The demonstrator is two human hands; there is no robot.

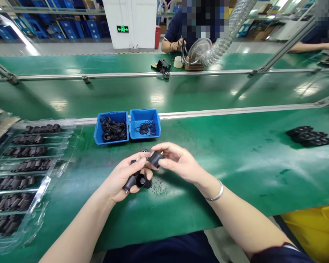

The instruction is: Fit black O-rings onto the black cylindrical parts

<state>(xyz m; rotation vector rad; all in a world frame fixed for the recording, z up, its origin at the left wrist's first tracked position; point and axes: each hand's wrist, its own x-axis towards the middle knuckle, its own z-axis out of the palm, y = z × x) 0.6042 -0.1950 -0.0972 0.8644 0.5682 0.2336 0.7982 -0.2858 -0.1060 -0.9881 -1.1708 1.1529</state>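
The right hand (182, 162) has its fingers narrow on a short black cylinder with a silver metal pin (155, 159), held tilted above the green-topped bench (235, 164). The left hand (123, 175) curls its fingers around several black cup-ended cylindrical parts (140, 180), one turned with its hollow end outward; its fingertips come up to the pinned cylinder, though I cannot tell whether they touch it. Small black crumbs (159, 186) lie scattered just beside and below the hands.

Beyond the hands, near the silver metal rail (222, 110) along the bench's far edge, a blue plastic bin of coiled black loops (98, 131) stands just beside a blue plastic bin with fewer thin loops (138, 118). A clear plastic tray (41, 191) with rows of black parts (30, 151) takes up the bench's left end. To the right, a broad stretch of green surface separates the right hand from a cluster of black cylinders (309, 136). The near edge runs in front of the person's body, past a yellow object (312, 230) at lower right.
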